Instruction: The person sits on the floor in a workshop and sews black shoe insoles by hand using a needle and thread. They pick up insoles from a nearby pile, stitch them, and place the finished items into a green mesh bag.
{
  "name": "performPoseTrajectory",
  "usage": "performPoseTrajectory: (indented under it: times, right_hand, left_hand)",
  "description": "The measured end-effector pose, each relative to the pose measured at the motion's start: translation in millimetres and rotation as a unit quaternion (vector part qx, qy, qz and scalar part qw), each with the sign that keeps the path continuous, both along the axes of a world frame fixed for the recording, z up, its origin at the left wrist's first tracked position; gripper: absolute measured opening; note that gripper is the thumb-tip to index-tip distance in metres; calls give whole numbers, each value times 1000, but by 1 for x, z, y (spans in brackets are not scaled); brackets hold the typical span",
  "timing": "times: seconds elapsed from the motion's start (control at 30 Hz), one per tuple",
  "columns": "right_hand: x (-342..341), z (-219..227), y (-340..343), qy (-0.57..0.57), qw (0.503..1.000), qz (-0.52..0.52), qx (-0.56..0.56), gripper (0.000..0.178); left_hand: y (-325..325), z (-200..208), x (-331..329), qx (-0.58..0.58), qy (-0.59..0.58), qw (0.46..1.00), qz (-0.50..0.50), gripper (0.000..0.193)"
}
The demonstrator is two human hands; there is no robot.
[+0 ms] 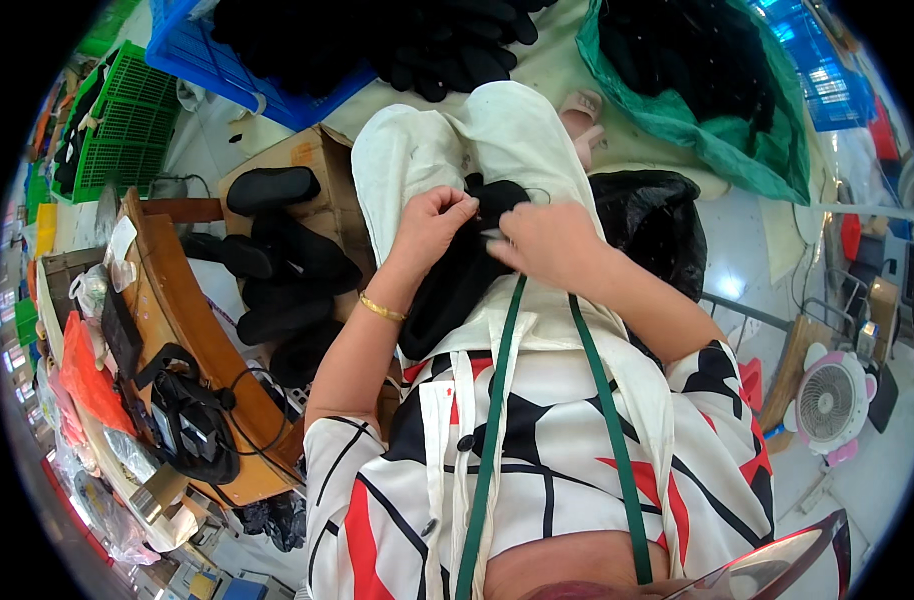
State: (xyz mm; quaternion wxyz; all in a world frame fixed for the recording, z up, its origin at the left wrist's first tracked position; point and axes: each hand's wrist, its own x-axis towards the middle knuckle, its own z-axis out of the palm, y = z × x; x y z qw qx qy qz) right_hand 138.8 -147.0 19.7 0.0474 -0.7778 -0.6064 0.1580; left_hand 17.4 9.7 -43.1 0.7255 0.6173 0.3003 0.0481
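Observation:
A soft black shoe-shaped cloth piece (445, 290) lies lengthwise across my white-covered lap, its far end between my two hands. Thumb and fingers of my left hand (439, 222) pinch together at its far left edge. My right hand (547, 240) is closed just to the right, over the same end. A small pale tip (493, 233) sticks out from its fingers; what it belongs to is hidden. Beyond the right knuckles a thin dark curved line shows, perhaps a thread.
Several black shoes (277, 250) are heaped on a cardboard box (327, 165) at my left, beside a wooden table (192, 330) bearing a black bag (192, 410). Ahead stand a blue crate (207, 60) and a green sack (667, 120) of black pieces. A fan (830, 400) stands right.

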Motion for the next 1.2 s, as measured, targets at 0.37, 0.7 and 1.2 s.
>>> performPoseTrajectory:
  times: [0.37,0.7,1.2]
  right_hand:
    - [33,-29,-34,64,985,3,160,10]
    - [75,-3,-73,799,464,-289,251,12]
    - [100,-15,-94,647,505,-334,463,8]
  left_hand:
    - [3,15,-2,307,-76,945,-83,12]
    - [-8,45,-17,509,-68,844,-158,9]
    - [-26,63,-18,478,98,864,-129,19]
